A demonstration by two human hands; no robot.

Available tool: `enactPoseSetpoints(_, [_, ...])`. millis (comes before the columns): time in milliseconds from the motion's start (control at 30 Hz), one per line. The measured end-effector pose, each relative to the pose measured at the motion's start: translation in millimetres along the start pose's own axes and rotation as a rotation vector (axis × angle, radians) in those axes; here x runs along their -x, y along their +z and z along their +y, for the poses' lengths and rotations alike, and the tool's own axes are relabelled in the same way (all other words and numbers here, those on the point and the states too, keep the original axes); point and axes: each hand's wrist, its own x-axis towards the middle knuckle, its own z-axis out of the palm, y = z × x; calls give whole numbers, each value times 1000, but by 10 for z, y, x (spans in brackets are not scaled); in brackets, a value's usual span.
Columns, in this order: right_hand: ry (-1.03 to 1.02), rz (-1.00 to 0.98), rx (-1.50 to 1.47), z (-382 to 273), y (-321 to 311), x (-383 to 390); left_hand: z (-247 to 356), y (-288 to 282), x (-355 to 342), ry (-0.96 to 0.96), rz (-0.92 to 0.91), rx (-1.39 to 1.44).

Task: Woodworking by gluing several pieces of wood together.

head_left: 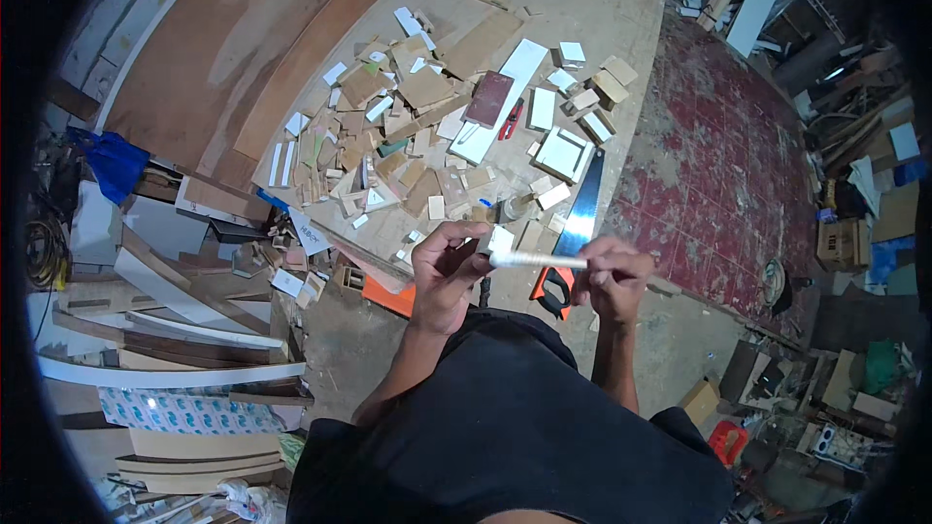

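My left hand [449,277] is closed around a small white block [499,239], gripped between thumb and fingers in front of my chest. In my right hand [615,277] is a slender, pale stick [544,260], pointing left. Its rounded whitish tip meets or overlaps the lower edge of the block; I cannot tell whether they touch. Just beyond the hands, on the table edge, stands a small jar [513,207]. A handsaw [582,209] with an orange and black handle lies between the table edge and my right hand.
Wood offcuts [388,150] are heaped across the worktable [621,29]. Among them lie white boards, a dark red block [488,99] and red-handled pliers [511,120]. Curved panels [184,330] stack up on the left. Red floor tiles [714,165] stretch out to the right.
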Motion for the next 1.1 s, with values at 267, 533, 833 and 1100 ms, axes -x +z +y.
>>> enactPoseSetpoints(267, [-34, 76, 21, -5, 34, -78, 9, 0, -15, 8, 3, -60])
enactPoseSetpoints(533, [-28, -38, 15, -11, 66, -23, -12, 7, -18, 16, 25, 16])
enactPoseSetpoints(833, [-4, -20, 35, 1, 80, -23, -54, -14, -18, 15, 29, 33])
enactPoseSetpoints(1100, [-12, 115, 31, 36, 26, -18, 12, 66, 4, 2, 60, 4])
